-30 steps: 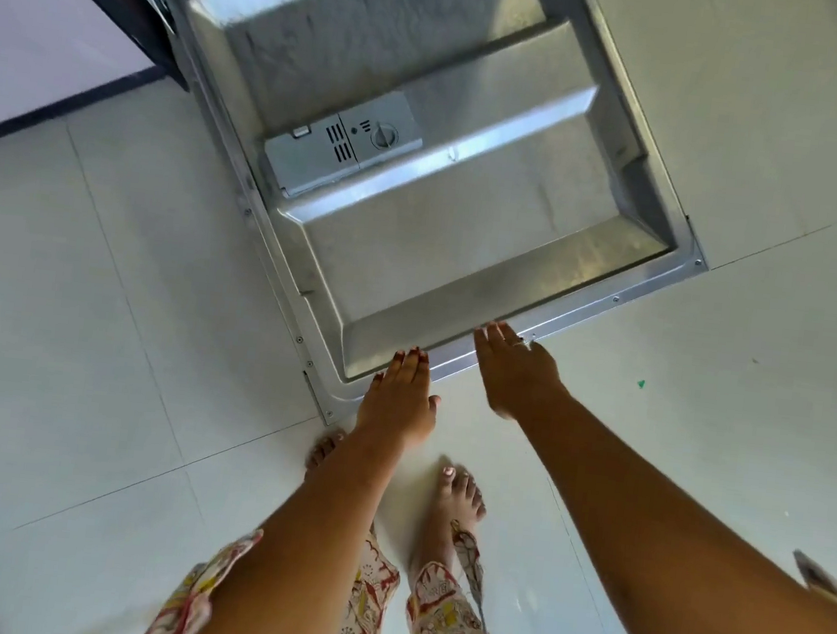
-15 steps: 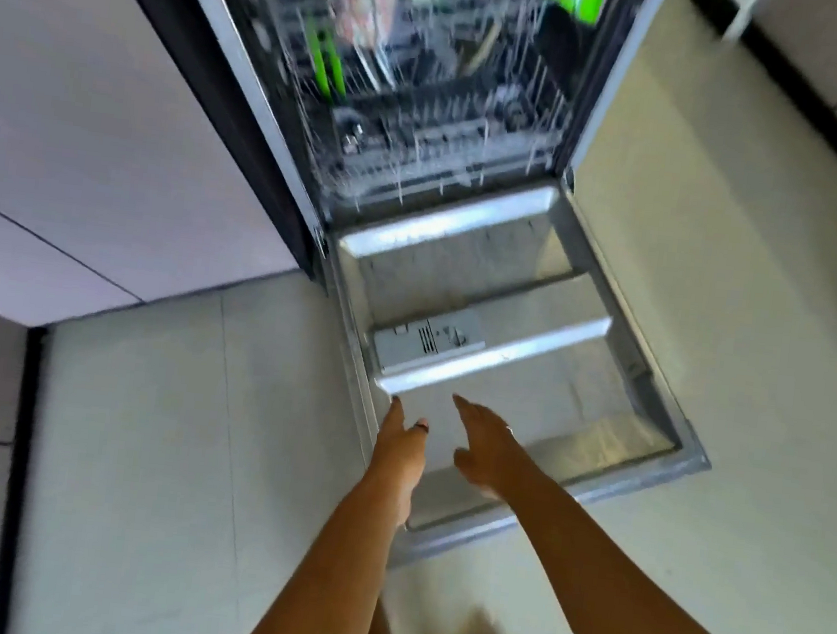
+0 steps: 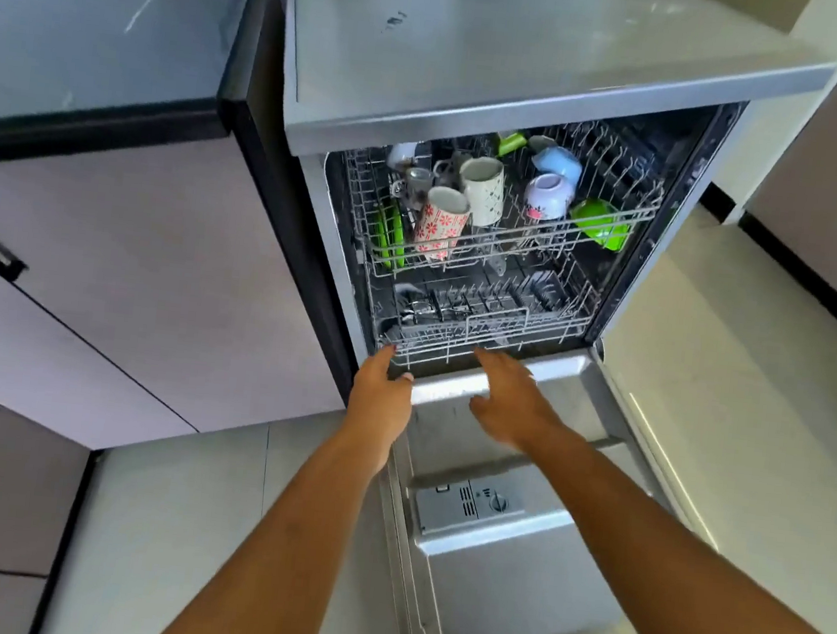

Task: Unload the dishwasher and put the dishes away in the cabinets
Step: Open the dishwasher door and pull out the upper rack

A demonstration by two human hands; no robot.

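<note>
Scene: You stand at the open dishwasher [image 3: 315, 202], its door [image 3: 504, 610] folded flat toward you, below the table's [image 3: 487, 40] front edge.
Hands: Your left hand [image 3: 380, 390] is open with its fingers straight, the tips at the front left corner of the lower rack [image 3: 482, 334]. Whether they touch the wire cannot be told. Your right hand [image 3: 506, 398] is spread wide and empty, blurred, near the middle of that rack's front rail.
Dishes: The upper rack [image 3: 514, 222] carries a floral mug [image 3: 438, 228] at its front left, with a white mug [image 3: 484, 189] just behind. A lilac bowl [image 3: 548, 193] and a blue bowl [image 3: 559, 163] sit toward the back, and a green bowl [image 3: 601, 225] is at the front right corner. Green plates [image 3: 391, 234] stand on edge at the left; which rack holds them is unclear. Cutlery [image 3: 415, 306] lies at the lower rack's left side.
Handling: The mugs and bowls look ceramic, so judge them stiff, breakable and perhaps wet and slippery. Take mugs by the handle or round the body and bowls by the rim. The wire rack should be rigid; pull it evenly by the front rail.
Stage: Unloading appears barely begun.
</note>
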